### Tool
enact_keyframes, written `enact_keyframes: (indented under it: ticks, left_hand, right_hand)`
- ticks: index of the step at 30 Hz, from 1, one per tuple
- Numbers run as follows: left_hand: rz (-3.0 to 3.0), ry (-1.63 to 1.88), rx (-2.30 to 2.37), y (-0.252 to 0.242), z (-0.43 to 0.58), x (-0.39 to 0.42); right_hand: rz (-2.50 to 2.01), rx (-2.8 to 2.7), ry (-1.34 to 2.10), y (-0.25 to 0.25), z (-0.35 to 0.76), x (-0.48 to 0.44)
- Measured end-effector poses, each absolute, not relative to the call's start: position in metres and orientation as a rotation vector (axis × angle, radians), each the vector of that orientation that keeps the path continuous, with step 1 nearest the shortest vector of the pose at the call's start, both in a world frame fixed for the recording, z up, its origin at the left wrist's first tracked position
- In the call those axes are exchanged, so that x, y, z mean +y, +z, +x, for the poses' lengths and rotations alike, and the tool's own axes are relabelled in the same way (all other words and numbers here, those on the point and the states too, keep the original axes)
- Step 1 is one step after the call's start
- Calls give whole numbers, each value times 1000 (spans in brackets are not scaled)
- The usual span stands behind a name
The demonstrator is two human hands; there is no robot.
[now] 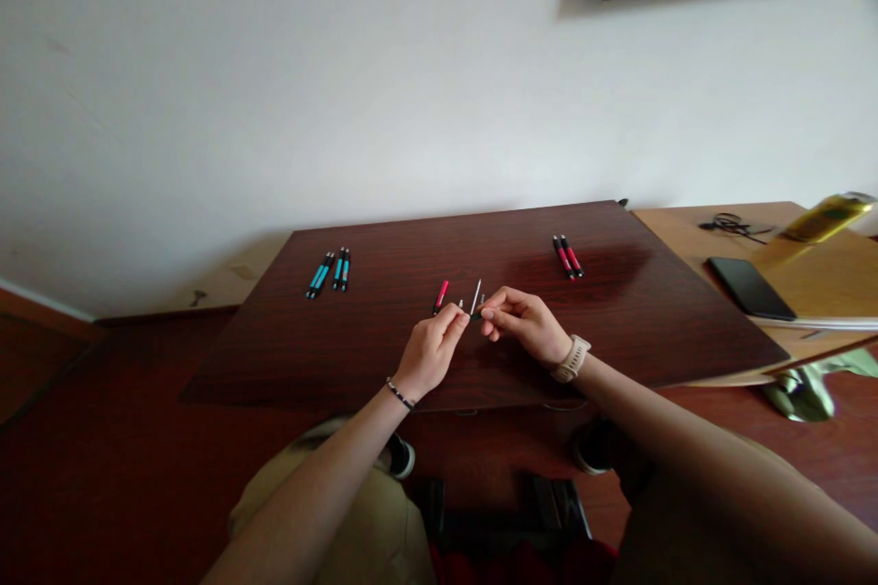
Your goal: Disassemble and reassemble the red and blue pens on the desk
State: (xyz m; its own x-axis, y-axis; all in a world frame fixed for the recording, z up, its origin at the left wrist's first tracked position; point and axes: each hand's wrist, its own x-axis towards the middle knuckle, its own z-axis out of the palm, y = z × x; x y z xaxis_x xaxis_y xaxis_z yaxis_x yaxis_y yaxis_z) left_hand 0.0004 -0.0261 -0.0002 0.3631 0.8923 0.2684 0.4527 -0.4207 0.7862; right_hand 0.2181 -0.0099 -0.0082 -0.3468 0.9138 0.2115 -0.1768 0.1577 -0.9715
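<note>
locating the hands first: where do they sit? (inspector)
both sit over the near middle of the desk [651,329]. the left hand [431,352] and the right hand [527,325] face each other, fingertips nearly meeting. (observer)
state of each hand? (inspector)
left hand: thumb and forefinger pressed together in a pinch, other fingers curled in. right hand: the same pinch, from the opposite side. between the two pinches sits a small dark pen part [476,316]. it is too small to tell which hand carries more of it. (observer)
other parts near the pinch? (inspector)
a thin white refill [476,295] rises at a tilt just behind the fingertips. whether it is held or lies on the desk cannot be told. a red barrel [440,296] lies just beyond the left hand's fingertips. (observer)
remaining items on the desk? (inspector)
blue pens [327,273] in two pairs at the far left. two red pens [567,256] side by side at the far right, well apart from the hands. (observer)
wrists? (inspector)
a bracelet [400,394] on the left, a pale watch [572,358] on the right. (observer)
beside the desk? (inspector)
a lighter side table [686,224] just beside the right edge, carrying a dark phone [750,287], a cable [731,224] and a blurred yellow bottle [829,215]. (observer)
</note>
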Motion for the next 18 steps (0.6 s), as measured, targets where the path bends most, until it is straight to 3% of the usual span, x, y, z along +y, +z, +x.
enact_keyframes:
  ticks: [7,14,18]
  left_hand:
    - [1253,1009,943,-3,27,-12]
    - [1002,795,825,-3,38,-3]
    - [1123,939,834,4,42,-5]
  right_hand:
    - [-839,-1537,1092,-4,222,-15]
    - [-723,-2168,287,8,247,-20]
    - [-855,-1989,437,11,246,-23]
